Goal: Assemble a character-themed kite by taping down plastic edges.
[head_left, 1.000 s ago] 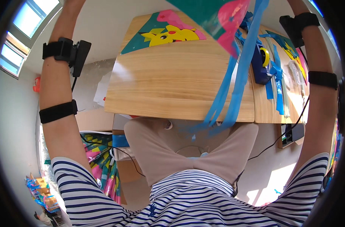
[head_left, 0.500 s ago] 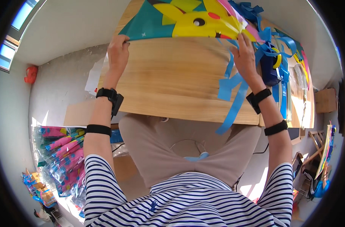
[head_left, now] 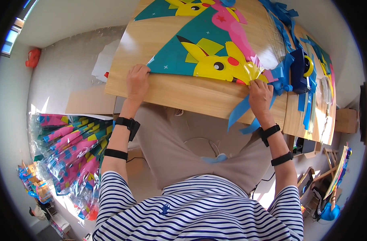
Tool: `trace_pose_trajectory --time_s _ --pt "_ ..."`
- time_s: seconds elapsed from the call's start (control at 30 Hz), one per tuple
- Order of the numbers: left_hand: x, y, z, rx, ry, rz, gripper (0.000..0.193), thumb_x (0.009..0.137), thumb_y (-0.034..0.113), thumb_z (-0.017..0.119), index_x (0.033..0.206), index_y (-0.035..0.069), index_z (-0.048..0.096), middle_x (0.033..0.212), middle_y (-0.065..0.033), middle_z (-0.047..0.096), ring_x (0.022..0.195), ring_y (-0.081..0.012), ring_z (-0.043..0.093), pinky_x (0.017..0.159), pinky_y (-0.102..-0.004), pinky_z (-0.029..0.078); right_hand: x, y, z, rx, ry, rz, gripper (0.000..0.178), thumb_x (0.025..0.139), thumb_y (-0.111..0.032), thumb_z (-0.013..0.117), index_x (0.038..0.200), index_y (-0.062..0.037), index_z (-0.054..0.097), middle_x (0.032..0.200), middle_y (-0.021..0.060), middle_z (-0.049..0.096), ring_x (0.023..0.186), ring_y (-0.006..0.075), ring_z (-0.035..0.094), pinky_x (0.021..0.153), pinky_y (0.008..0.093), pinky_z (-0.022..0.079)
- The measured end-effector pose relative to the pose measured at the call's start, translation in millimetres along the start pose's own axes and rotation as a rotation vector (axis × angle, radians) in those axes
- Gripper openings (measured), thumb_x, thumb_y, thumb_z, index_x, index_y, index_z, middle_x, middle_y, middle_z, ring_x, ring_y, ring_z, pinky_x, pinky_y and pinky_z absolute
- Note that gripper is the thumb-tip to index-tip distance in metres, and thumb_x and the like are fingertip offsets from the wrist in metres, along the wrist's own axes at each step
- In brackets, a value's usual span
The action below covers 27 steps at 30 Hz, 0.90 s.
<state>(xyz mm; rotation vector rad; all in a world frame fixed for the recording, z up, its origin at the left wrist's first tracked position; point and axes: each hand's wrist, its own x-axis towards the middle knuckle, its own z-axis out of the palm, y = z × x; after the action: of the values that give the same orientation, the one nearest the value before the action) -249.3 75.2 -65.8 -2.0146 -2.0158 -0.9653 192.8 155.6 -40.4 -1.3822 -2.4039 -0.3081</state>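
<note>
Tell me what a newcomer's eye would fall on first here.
Probably the glossy teal, pink and yellow sheet with its big cartoon face, over the wooden table, its near edge held by the left hand and right hand. Next might come the shiny heap of clear-wrapped pink and teal packages at lower left. Then the blue strips beside the navy tape dispenser on the right.

Far cartoon sheet [head_left: 187,9] cut off by top edge, right end hidden under near sheet [head_left: 209,50].
</note>
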Motion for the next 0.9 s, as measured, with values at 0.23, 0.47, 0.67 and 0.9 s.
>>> trace_pose_trajectory --time_s 0.23,0.47,0.67,0.9 --pt "-5 3 -8 0.131 -0.007 0.081 0.009 0.081 0.006 0.061 0.089 0.011 0.065 0.089 -0.0048 0.062 0.091 -0.0273 0.060 0.082 -0.0406 0.046 -1 -6 -12 -0.093 -0.076 -0.065 0.012 0.080 -0.012 0.070 0.090 -0.0051 0.070 0.099 0.0068 0.064 0.096 0.0274 0.058 0.083 0.0433 0.041" --pt "-12 8 -11 0.155 0.005 0.125 0.018 0.082 0.007 0.060 0.096 0.011 0.070 0.090 -0.0044 0.062 0.094 -0.0261 0.062 0.090 -0.0405 0.047 14 -68 -15 0.121 -0.104 -0.128 0.055 0.089 -0.028 0.070 0.136 -0.0038 0.058 0.146 0.0132 0.052 0.137 0.0341 0.045 0.115 0.0530 0.032" --pt "-19 2 -9 0.116 0.024 0.089 0.021 0.083 0.004 0.059 0.098 0.010 0.073 0.098 -0.0063 0.066 0.098 -0.0272 0.063 0.093 -0.0411 0.047 15 -125 12 0.270 -0.274 -0.162 0.072 0.094 -0.044 0.064 0.151 -0.0053 0.043 0.160 0.0148 0.037 0.150 0.0372 0.029 0.119 0.0622 0.022" --pt "-24 -21 -29 -0.222 0.167 -0.407 0.021 0.087 -0.001 0.057 0.099 0.005 0.072 0.103 -0.0109 0.071 0.102 -0.0325 0.065 0.095 -0.0444 0.048 10 -124 21 0.273 -0.225 -0.186 0.076 0.092 -0.048 0.065 0.150 -0.0042 0.044 0.161 0.0148 0.036 0.149 0.0391 0.030 0.117 0.0642 0.024"
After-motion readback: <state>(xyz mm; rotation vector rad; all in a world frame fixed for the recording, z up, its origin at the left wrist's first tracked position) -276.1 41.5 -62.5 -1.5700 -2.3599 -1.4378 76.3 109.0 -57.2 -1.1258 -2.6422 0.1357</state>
